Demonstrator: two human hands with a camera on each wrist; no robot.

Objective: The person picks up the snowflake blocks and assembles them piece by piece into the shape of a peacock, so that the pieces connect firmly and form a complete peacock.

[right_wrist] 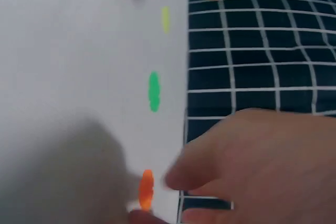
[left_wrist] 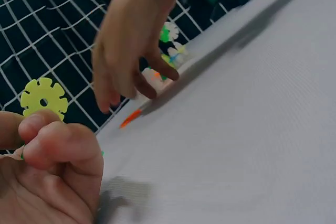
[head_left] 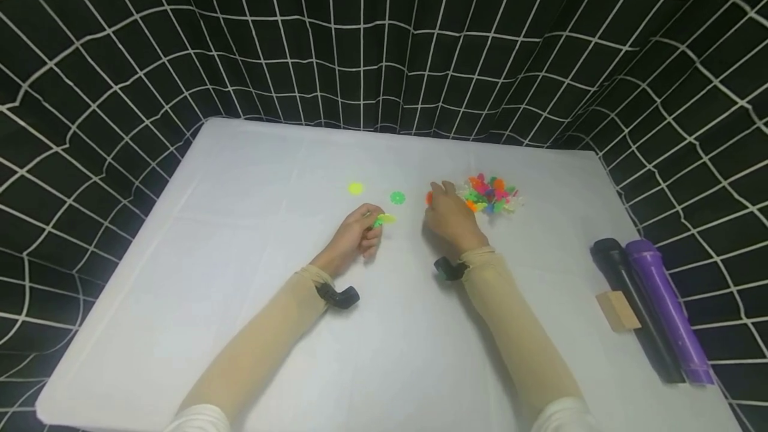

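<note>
My left hand (head_left: 357, 232) pinches a yellow notched plastic disc (left_wrist: 44, 97) between thumb and fingers, held above the white table. A bit of green shows by those fingertips in the head view, mostly hidden by the hand. My right hand (head_left: 451, 219) hovers over an orange disc (right_wrist: 146, 190) that lies flat on the table, its fingers loosely bent and apart with nothing seen between them. Just right of it is a heap of mixed-colour notched discs (head_left: 492, 193). A green disc (head_left: 398, 198) and a yellow disc (head_left: 356, 188) lie singly between and beyond the hands.
At the table's right edge lie a black tube (head_left: 639, 315) and a purple tube (head_left: 671, 315), side by side. A small wooden block (head_left: 619, 311) sits against the black one. Dark netting with a white grid (head_left: 360, 39) surrounds the white table (head_left: 210, 252).
</note>
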